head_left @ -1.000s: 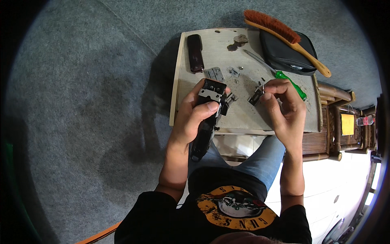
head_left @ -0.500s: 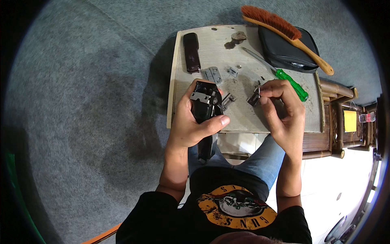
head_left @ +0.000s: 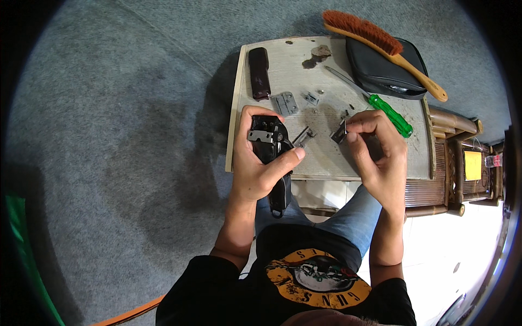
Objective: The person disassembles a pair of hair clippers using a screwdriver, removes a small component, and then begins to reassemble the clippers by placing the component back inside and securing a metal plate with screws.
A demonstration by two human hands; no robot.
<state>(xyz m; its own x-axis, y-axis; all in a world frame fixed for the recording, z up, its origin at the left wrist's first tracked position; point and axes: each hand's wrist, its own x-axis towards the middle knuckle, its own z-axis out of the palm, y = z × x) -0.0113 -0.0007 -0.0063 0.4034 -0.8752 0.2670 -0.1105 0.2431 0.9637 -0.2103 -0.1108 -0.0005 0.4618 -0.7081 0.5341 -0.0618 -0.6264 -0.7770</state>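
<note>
My left hand [head_left: 251, 171] is wrapped round a black hair clipper body [head_left: 265, 151], its inner parts exposed and a metal strip across the top. The thumb lies along the clipper's side. Over the table's right half, my right hand [head_left: 383, 149] pinches a small thin metal piece [head_left: 346, 126] between thumb and fingertips. Just left of those fingertips is a dark metal part [head_left: 337, 133]; whether they touch it I cannot tell. Near the clipper lie a metal part [head_left: 303, 137], a flat clipper blade [head_left: 285, 103] and a small grey piece [head_left: 311, 98]. A dark maroon clipper cover [head_left: 259, 73] rests at the far left.
A green-handled screwdriver [head_left: 390, 115] lies slantwise on the small wooden table [head_left: 321, 163]. Beyond it a black zip case [head_left: 380, 68] carries a red-bristled brush [head_left: 370, 31]. Several tiny screws and dark stains dot the tabletop. Bamboo furniture [head_left: 427, 190] stands at right.
My left hand and the clipper have shifted slightly down and left, with the clipper a little more tilted. My right hand keeps its pinch almost in place.
</note>
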